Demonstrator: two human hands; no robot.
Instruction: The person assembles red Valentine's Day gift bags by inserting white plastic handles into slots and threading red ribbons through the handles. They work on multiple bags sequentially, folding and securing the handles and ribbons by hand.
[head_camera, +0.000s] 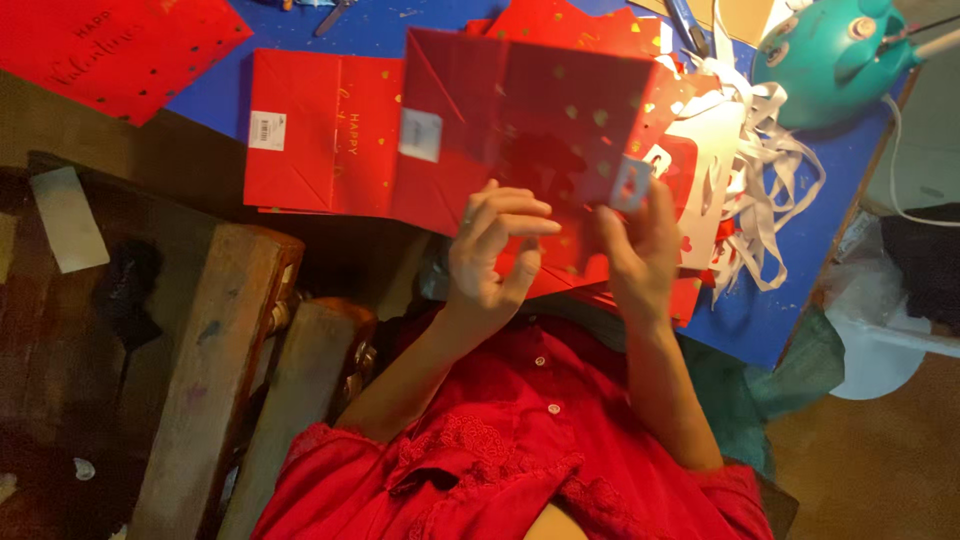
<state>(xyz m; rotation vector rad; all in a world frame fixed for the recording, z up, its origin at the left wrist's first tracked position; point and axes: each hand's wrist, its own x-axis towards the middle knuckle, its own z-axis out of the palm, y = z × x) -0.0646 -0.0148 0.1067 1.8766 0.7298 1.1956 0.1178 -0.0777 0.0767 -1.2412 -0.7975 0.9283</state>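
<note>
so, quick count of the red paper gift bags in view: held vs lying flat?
Held open in both hands, left hand and right hand: red gift bag, 1
Flat on the blue table: folded red bag and flat red bag at top left, 2
Total: 3; red pieces behind the held bag are hidden, not counted.
</note>
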